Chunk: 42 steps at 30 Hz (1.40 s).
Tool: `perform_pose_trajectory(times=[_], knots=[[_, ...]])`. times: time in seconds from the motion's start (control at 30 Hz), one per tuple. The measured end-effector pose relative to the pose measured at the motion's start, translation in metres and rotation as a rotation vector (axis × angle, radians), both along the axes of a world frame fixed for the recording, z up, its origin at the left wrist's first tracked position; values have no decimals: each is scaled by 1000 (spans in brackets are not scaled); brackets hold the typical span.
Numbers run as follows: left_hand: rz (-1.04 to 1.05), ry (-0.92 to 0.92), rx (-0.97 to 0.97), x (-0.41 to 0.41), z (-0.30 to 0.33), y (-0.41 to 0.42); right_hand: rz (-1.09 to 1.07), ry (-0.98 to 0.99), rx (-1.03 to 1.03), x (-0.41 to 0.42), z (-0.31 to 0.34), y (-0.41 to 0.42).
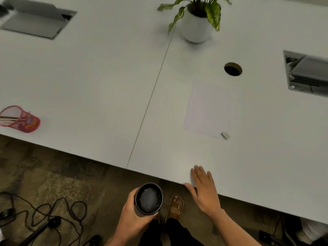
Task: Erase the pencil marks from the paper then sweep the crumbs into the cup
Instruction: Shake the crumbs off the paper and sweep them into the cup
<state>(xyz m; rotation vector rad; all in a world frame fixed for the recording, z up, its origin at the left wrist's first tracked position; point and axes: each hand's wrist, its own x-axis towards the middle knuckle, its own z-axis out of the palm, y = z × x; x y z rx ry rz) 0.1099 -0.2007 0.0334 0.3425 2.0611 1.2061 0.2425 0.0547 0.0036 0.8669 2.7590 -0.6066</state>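
Cup (148,198), black and round, is gripped by the left hand (132,215) with fingers curled around its side, below the edge of the table (88,86) and above the floor. The right hand (204,189) lies flat with straight, released fingers on the table edge. Further right and well apart, the paper (209,109) lies on the table, with an eraser (225,135) at its near corner.

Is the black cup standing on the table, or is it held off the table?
Held off the table. The left hand grips the black cup below the table edge, over the floor, mouth facing up.
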Motion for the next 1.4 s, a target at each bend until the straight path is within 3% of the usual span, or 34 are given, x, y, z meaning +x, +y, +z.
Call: perform_pose_trajectory(times=[0.17,0.33,0.53,0.87,1.0,1.4], knots=[[69,88,30,-6,19,35,-161,206,-71,-16,18,33],[126,162,67,-29,32,81,-268,241,-1,-25,19,84],[106,188,117,-74,37,136,-263,97,122,-43,22,135],[29,218,153,-163,23,206,-350,-161,34,-76,14,189],[23,201,143,-187,17,225,-274,-230,-13,-80,3,187],[10,176,145,-206,4,235,-274,-173,-12,-40,-5,110]])
